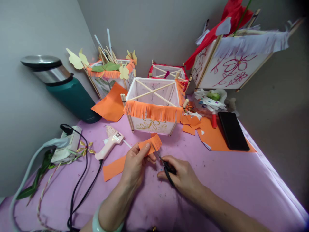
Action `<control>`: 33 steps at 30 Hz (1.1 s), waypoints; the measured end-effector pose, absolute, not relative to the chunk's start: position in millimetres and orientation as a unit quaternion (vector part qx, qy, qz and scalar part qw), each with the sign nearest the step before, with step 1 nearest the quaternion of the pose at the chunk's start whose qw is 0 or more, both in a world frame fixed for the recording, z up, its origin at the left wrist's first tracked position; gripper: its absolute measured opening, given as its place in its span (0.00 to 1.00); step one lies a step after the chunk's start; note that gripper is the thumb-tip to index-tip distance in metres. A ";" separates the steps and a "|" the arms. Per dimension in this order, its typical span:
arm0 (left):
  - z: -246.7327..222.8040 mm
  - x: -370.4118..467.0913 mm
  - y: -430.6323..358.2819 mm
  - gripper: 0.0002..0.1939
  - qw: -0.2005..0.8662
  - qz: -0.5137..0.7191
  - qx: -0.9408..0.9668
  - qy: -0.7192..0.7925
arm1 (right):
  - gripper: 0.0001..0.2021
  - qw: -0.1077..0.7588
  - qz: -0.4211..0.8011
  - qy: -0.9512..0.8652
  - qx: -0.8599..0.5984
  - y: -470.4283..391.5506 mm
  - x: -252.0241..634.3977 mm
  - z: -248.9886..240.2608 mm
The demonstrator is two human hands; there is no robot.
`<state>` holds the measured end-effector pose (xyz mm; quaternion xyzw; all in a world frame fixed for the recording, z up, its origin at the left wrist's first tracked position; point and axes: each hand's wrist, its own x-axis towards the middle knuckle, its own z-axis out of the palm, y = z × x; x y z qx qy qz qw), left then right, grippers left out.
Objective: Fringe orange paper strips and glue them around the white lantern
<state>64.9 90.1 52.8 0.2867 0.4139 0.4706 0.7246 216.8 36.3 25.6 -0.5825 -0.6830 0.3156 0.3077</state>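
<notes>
Between thumb and fingers, my left hand (135, 162) pinches an orange paper strip (150, 145) whose right end is cut into a fringe. My right hand (183, 174) is closed around black-handled scissors (169, 170), their blades at the strip's lower right edge. Just beyond both hands stands a white box-shaped lantern (154, 106) on a wooden stick frame, orange fringe along its front and right top edges. Another orange strip (114, 168) lies on the table left of my left hand. A pale pink glue gun (110, 141) rests nearby, its cord running toward me.
Left are a teal bottle (72, 96), a power strip (66, 146) and loose cables. Behind stand a stick-filled lantern (106, 75), a red-trimmed one (167, 71) and a large white-fringed one (231, 64). A phone (233, 130) and orange paper scraps (190, 124) lie right on the purple tablecloth (205, 167).
</notes>
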 end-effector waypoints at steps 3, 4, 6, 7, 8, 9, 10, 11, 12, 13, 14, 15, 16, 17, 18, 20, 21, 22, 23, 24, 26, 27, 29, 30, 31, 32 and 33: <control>52.5 64.1 90.5 0.10 0.724 0.471 0.286 0.414 | 0.11 0.311 0.314 -0.680 -0.586 37.0 216.6 24.7; 52.2 63.7 90.6 0.10 0.723 0.471 0.286 0.415 | 0.12 0.310 0.314 -0.678 -0.587 37.3 216.7 24.3; 51.4 62.8 90.9 0.10 0.719 0.474 0.288 0.419 | 0.12 0.306 0.317 -0.675 -0.592 37.4 217.0 23.7; 51.1 62.2 91.0 0.10 0.716 0.477 0.287 0.421 | 0.13 0.305 0.320 -0.673 -0.593 37.3 217.2 23.6; 50.8 61.5 91.3 0.10 0.713 0.481 0.286 0.422 | 0.14 0.304 0.324 -0.672 -0.593 37.1 217.5 23.7; 50.7 60.9 91.7 0.09 0.712 0.485 0.283 0.422 | 0.14 0.303 0.328 -0.671 -0.591 36.7 217.8 24.0; 50.6 60.4 92.2 0.09 0.711 0.489 0.279 0.421 | 0.15 0.302 0.333 -0.670 -0.590 36.4 218.1 24.5; 50.6 59.9 92.7 0.08 0.711 0.494 0.274 0.419 | 0.15 0.301 0.336 -0.671 -0.589 36.0 218.4 25.0; 50.6 59.5 93.3 0.08 0.711 0.498 0.269 0.417 | 0.16 0.300 0.339 -0.671 -0.588 35.7 218.7 25.5; 50.6 59.2 94.0 0.08 0.711 0.502 0.264 0.416 | 0.16 0.299 0.340 -0.672 -0.586 35.6 219.0 26.1; 50.6 59.0 94.6 0.08 0.712 0.505 0.260 0.414 | 0.16 0.299 0.339 -0.674 -0.584 35.5 219.2 26.8; 50.5 58.8 95.1 0.08 0.712 0.507 0.258 0.412 | 0.17 0.299 0.338 -0.677 -0.582 35.6 219.4 27.5; 50.4 58.7 95.5 0.08 0.712 0.509 0.256 0.410 | 0.16 0.298 0.336 -0.681 -0.579 35.7 219.5 28.3; 50.2 58.5 95.8 0.08 0.711 0.511 0.257 0.409 | 0.16 0.297 0.335 -0.684 -0.576 35.9 219.6 29.1; 50.1 58.3 96.0 0.08 0.710 0.512 0.257 0.409 | 0.16 0.294 0.334 -0.688 -0.573 36.1 219.7 29.9; 50.1 58.0 95.9 0.08 0.709 0.515 0.258 0.407 | 0.15 0.290 0.334 -0.693 -0.570 36.3 219.7 31.1; 50.2 58.0 95.8 0.08 0.708 0.515 0.258 0.408 | 0.15 0.288 0.334 -0.694 -0.569 36.3 219.6 31.4; 50.3 58.1 95.6 0.08 0.708 0.515 0.258 0.408 | 0.15 0.289 0.333 -0.695 -0.568 36.3 219.6 31.4; 50.4 58.3 95.3 0.08 0.709 0.513 0.258 0.410 | 0.14 0.290 0.333 -0.694 -0.569 36.3 219.5 31.2; 50.5 58.6 95.1 0.08 0.709 0.511 0.259 0.411 | 0.14 0.292 0.332 -0.693 -0.569 36.3 219.4 30.8; 50.5 59.2 94.6 0.08 0.709 0.507 0.263 0.413 | 0.14 0.296 0.331 -0.691 -0.570 36.2 219.3 29.7; 50.4 59.5 94.3 0.08 0.710 0.505 0.265 0.413 | 0.15 0.298 0.331 -0.690 -0.570 36.2 219.2 29.2; 50.2 60.0 93.7 0.08 0.712 0.502 0.266 0.412 | 0.15 0.300 0.330 -0.688 -0.572 36.2 219.2 28.4; 50.1 60.2 93.5 0.09 0.713 0.501 0.266 0.412 | 0.15 0.301 0.329 -0.687 -0.573 36.2 219.2 28.0; 50.0 60.3 93.3 0.09 0.714 0.500 0.264 0.413 | 0.15 0.301 0.329 -0.687 -0.574 36.3 219.1 27.7; 49.9 60.5 93.2 0.09 0.714 0.500 0.263 0.414 | 0.15 0.300 0.329 -0.686 -0.575 36.5 219.0 27.4; 49.7 60.8 93.2 0.09 0.713 0.500 0.263 0.415 | 0.15 0.299 0.329 -0.686 -0.576 36.7 218.9 27.1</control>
